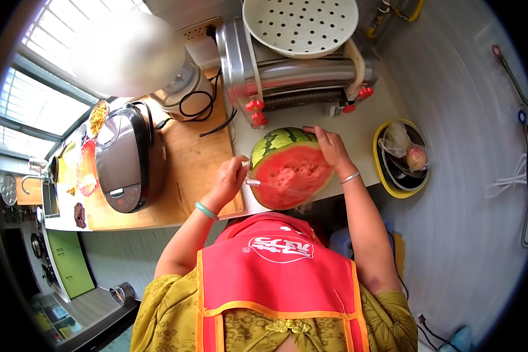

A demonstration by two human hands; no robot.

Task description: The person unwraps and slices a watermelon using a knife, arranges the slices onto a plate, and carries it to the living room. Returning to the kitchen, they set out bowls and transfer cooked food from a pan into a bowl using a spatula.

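Note:
A cut watermelon [287, 170] is tilted toward me at the counter's front edge, its red flesh facing me and its striped green rind at the back. The middle of the flesh looks rough and broken. My right hand [330, 149] grips the melon's upper right rim, fingers over the rind. At the melon's left side, my left hand [232, 178] is closed, fingers curled. Beside it, a slim utensil with a pale end [253, 182] lies against the flesh; its kind is unclear, and the palm's hold on it is partly hidden.
A rice cooker [126, 164] stands on the wooden board [190, 182] at left. Behind the melon is a metal roller machine [305, 76] with red knobs, topped by a white perforated basket [299, 26]. A yellow-rimmed basin [379, 154] holding bowls and bags sits right.

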